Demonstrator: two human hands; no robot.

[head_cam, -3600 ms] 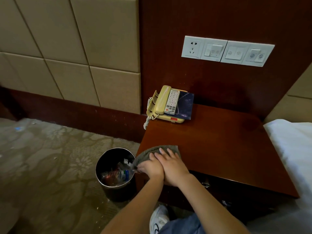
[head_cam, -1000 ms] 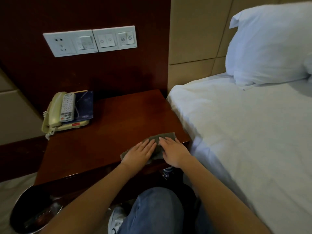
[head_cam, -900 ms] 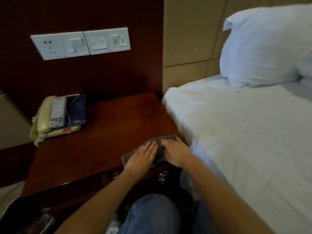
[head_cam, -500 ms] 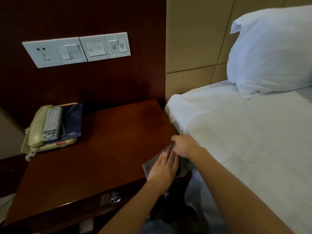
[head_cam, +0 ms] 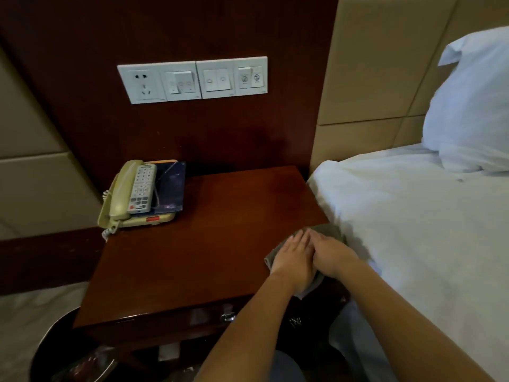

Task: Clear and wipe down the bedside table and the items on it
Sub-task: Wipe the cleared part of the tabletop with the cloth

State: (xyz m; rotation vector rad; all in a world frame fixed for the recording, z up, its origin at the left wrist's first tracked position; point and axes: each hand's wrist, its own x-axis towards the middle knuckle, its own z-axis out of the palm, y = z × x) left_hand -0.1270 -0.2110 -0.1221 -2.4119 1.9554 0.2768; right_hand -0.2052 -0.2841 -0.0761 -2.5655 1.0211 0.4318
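**Operator:** Where is the grey wiping cloth (head_cam: 332, 230)?

**Inspector:** It lies on the front right corner of the dark red-brown wooden worktop (head_cam: 192, 257), just beside the white-sheeted bed (head_cam: 413, 221). Its near end reaches the front edge.

**Operator:** What is the state of the hands?

**Inspector:** The left hand (head_cam: 296, 257) presses on the cloth, palm down, fingers straight and together. The right hand (head_cam: 332, 253) rests on the cloth, touching the left, fingers extended. Neither hand grips anything.

**Operator:** What else is on the worktop?

**Inspector:** A cream corded telephone (head_cam: 121, 197) sits at the rear left corner, well apart from the cloth. A white push-button remote control (head_cam: 141, 188) and a dark blue booklet (head_cam: 172, 188) lie on top of it.

**Operator:** And the surroundings?

**Inspector:** A white socket-and-switch panel (head_cam: 192, 79) is mounted on the dark wood wall above. A white pillow (head_cam: 473, 106) lies at the head of the bed. A round dark metal waste bin (head_cam: 52, 346) stands on the floor by the front left corner.
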